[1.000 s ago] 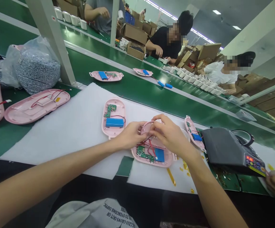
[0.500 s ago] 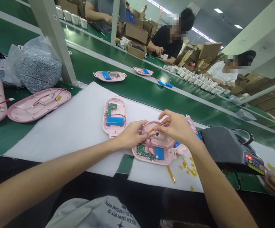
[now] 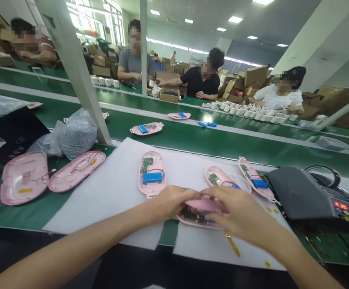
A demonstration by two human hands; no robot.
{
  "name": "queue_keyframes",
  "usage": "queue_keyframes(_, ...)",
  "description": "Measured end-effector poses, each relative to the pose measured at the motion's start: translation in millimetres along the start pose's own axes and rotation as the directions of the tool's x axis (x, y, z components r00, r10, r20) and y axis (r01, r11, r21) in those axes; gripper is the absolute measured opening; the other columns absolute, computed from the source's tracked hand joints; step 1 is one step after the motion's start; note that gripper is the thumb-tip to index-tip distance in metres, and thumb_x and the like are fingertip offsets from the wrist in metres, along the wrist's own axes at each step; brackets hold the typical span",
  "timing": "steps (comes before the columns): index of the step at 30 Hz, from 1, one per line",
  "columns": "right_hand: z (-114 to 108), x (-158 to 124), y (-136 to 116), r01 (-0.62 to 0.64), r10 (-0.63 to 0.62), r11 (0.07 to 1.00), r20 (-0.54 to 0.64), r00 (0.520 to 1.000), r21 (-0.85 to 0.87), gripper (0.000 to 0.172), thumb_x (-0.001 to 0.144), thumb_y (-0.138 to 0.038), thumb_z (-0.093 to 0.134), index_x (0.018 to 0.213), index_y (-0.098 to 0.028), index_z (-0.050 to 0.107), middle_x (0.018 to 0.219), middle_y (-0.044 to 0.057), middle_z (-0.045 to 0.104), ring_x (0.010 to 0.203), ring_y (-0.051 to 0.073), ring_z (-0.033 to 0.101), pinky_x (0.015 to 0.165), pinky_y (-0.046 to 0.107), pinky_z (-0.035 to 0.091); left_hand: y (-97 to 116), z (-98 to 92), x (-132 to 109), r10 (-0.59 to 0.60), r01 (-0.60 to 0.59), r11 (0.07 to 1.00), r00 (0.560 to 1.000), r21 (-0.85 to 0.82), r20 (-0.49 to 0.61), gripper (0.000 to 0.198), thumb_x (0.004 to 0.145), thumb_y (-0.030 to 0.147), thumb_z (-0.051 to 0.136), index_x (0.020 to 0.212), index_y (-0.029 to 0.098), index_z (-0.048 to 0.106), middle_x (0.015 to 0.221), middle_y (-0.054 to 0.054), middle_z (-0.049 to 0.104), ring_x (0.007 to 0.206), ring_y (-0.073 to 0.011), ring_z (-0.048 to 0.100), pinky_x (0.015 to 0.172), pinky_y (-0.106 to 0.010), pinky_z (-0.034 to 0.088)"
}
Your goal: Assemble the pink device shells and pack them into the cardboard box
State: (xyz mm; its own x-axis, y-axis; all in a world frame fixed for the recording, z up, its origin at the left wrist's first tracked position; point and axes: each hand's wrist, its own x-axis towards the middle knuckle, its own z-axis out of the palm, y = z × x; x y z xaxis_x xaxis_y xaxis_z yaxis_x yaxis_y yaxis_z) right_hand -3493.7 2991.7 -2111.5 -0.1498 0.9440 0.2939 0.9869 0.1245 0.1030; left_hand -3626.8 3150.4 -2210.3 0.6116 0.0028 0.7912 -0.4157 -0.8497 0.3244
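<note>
White sheet (image 3: 111, 192) gives passing room left of the left grip (image 3: 172, 202); a grey machine (image 3: 307, 200) blocks rightward.

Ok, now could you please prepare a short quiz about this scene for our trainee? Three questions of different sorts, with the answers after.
1. True or false: the left hand and the right hand both hold the same pink cover.

2. Which thing carries the lit red display?
A) the plastic bag
B) the dark grey machine
C) the cardboard box

3. Fill in the colour: beyond the left hand, an open pink shell on the white sheet contains a green circuit board and a ____ block.

Key: 1. True. 2. B. 3. Blue.
</note>
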Motion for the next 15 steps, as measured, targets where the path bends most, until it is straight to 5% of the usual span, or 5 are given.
queue_keyframes(4, 39.3, -3.2, 6.3, -0.046, 0.064, 0.992, 0.15, 0.987, -0.121, 0.116, 0.058, -0.045, 0.084, 0.153, -0.013, 0.027, 0.152, 0.021, 0.033, 0.139, 0.038, 0.03, 0.112, 0.051, 0.03, 22.2, -29.3, 0.8, -0.055, -0.026, 0.973, 0.939, 0.229, 0.339, 0.044, 0.075, 0.013, 0.062, 0.119, 0.018, 0.057, 0.137, -0.014, 0.05, 0.138, -0.0335, 0.034, 0.115, -0.051, 0.03)
queue_keyframes(7, 56.8, 1.3, 14.2, -0.071, 0.081, 0.996, 0.208, 0.975, -0.058, 0.118, 0.059, -0.045, 0.081, 0.156, -0.023, 0.017, 0.146, 0.017, 0.039, 0.131, 0.036, 0.04, 0.106, 0.049, 0.036, 26.0, -72.2, 12.4, -0.214, 0.098, 0.95, 0.895, 0.296, 0.391, 0.045, 0.078, 0.029, 0.066, 0.122, 0.023, 0.06, 0.136, -0.009, 0.054, 0.134, -0.0326, 0.041, 0.117, -0.053, 0.027)
queue_keyframes(10, 48.8, 1.7, 15.5, -0.042, 0.04, 0.999, 0.173, 0.984, 0.005, 0.102, 0.065, -0.035, 0.073, 0.154, -0.026, 0.025, 0.13, 0.013, 0.05, 0.118, 0.031, 0.048, 0.102, 0.045, 0.041, -7.3, -132.3, 42.1, -0.406, 0.361, 0.823, 0.914, 0.438, 0.011, 0.032, 0.088, 0.035, 0.049, 0.113, 0.023, 0.065, 0.119, -0.003, 0.066, 0.113, -0.0222, 0.059, 0.106, -0.034, 0.042)
queue_keyframes(12, 29.7, 13.4, 16.6, -0.057, 0.055, 0.998, 0.091, 0.994, 0.02, 0.101, 0.066, -0.037, 0.073, 0.154, -0.027, 0.024, 0.13, 0.013, 0.05, 0.118, 0.031, 0.048, 0.102, 0.043, 0.041, -48.0, -173.0, 70.6, -0.51, 0.599, 0.595, 0.796, 0.536, -0.325, 0.036, 0.091, 0.035, 0.04, 0.114, 0.022, 0.065, 0.12, -0.003, 0.065, 0.115, -0.0213, 0.057, 0.103, -0.03, 0.043)
queue_keyframes(15, -7.7, 70.6, 32.9, -0.172, 0.165, 0.984, -0.111, 0.98, -0.05, 0.102, 0.069, -0.048, 0.073, 0.155, -0.027, 0.022, 0.128, 0.014, 0.051, 0.115, 0.031, 0.051, 0.098, 0.043, 0.043, -116.2, -215.0, 112.8, -0.565, 0.753, 0.394, 0.651, 0.528, -0.506, 0.041, 0.088, 0.035, 0.045, 0.115, 0.011, 0.065, 0.132, -0.017, 0.056, 0.127, -0.0356, 0.047, 0.106, -0.046, 0.038)
